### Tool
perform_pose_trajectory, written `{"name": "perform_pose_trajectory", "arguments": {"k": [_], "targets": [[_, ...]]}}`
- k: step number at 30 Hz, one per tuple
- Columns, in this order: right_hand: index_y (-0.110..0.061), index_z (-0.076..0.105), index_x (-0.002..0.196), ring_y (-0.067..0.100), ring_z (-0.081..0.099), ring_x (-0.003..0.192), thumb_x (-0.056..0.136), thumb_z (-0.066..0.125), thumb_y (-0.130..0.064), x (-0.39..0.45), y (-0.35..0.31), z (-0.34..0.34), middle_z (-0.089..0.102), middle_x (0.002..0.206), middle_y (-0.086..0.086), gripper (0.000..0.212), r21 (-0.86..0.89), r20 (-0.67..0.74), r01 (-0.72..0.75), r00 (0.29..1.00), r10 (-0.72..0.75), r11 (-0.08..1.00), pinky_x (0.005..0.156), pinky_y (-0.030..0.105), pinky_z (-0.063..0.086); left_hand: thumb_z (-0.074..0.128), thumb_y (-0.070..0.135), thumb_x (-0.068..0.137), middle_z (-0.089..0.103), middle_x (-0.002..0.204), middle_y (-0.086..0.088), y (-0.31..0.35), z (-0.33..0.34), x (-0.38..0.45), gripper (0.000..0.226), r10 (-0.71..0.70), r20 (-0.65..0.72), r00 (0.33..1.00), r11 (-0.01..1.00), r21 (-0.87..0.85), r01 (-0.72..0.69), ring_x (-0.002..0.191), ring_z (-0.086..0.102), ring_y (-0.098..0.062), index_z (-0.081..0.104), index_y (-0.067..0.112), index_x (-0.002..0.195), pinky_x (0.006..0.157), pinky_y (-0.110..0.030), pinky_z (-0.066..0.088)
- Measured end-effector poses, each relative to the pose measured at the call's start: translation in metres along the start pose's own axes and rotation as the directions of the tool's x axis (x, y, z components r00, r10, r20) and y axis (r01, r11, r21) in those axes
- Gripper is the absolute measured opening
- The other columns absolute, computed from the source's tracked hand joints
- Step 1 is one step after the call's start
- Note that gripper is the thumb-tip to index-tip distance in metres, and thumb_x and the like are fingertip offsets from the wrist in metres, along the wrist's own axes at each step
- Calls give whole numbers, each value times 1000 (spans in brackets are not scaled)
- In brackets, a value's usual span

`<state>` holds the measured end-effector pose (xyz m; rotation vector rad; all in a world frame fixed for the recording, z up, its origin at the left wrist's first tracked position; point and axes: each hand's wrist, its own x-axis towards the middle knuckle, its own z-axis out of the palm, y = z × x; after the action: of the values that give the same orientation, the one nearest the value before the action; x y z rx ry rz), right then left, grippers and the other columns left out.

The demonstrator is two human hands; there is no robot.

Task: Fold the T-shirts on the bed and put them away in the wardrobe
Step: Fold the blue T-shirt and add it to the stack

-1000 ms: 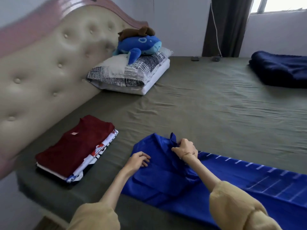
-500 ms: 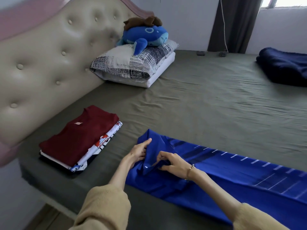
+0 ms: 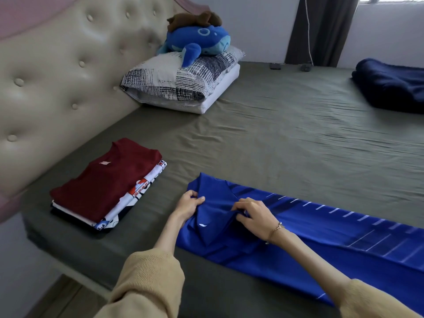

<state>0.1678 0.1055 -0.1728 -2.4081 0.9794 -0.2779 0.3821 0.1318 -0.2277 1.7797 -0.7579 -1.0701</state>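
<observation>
While the blue T-shirt [image 3: 309,228] lies stretched in a long band along the near edge of the bed [image 3: 286,143], both hands work at its end nearest the headboard [image 3: 57,72]. The left hand [image 3: 188,204] pinches a raised fold of the blue cloth between thumb and fingers. The right hand [image 3: 254,214], with a bracelet [image 3: 276,228] at the wrist, grips a bunched pleat of the same shirt just beside it, fingers curled into the fabric. Near the bed's near corner by the headboard sits a stack of folded T-shirts [image 3: 103,187], a dark red one on top of a white printed one. Two pillows [image 3: 181,86] lie against the headboard at the far edge, carrying a blue whale plush [image 3: 199,41]. A folded navy blanket [image 3: 392,86] rests at the far right edge.
</observation>
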Motion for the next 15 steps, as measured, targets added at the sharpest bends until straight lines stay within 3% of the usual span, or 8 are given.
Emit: {"name": "perform_pose_trajectory", "arguments": {"k": [2,4,6,8,11,13,15], "targets": [[-16,65,102,20,50,88,91,48,-14,5,-1,-4,55,84,-3,21,48,-20,-87,996,88,995,75,30,35,60,12,91,61,88,-11,-2,0,1,17,10,-1,1000,1000,28,-10,84,56,-22,49,12,79,78,-33,45],[-17,59,86,23,47,81,93,44,-17,15,2,-4,55,79,-1,17,55,-27,-176,984,178,983,66,32,34,61,13,91,62,91,-13,-3,0,1,16,15,-3,1000,999,50,-15,87,57,-24,49,13,79,81,-36,45],[-15,49,77,30,50,82,93,43,-19,30,10,-2,59,84,9,18,30,-35,-297,954,298,954,63,32,33,59,11,92,60,89,-11,-2,1,-1,17,20,-6,1000,1000,20,-20,83,57,-23,48,12,78,74,-33,47],[-11,51,75,31,52,81,91,46,-21,42,18,-3,60,91,15,20,72,-22,-437,898,440,897,62,30,35,54,5,94,60,89,-10,1,3,-3,19,12,-5,1000,999,-38,-12,70,63,-15,46,11,78,62,-23,52],[-12,45,62,27,50,77,90,51,-39,50,24,-7,54,84,10,40,110,53,-566,824,564,817,60,28,36,47,2,96,59,90,-11,5,7,-5,18,-13,-13,1000,996,-94,12,48,64,-9,44,10,80,51,-18,52],[-15,43,60,25,52,75,84,52,-58,50,23,-7,55,79,5,50,76,58,-603,798,600,794,62,28,37,48,3,95,58,97,-13,9,8,-9,11,-18,-35,999,994,-108,14,56,64,-13,43,11,89,53,-21,53],[-15,46,63,24,54,69,78,50,-68,48,19,-4,55,74,1,56,39,35,-623,783,622,782,60,26,38,50,5,92,54,101,-10,12,7,-16,18,16,-18,1000,993,-116,-18,73,59,-15,37,13,101,60,-23,53]]}}
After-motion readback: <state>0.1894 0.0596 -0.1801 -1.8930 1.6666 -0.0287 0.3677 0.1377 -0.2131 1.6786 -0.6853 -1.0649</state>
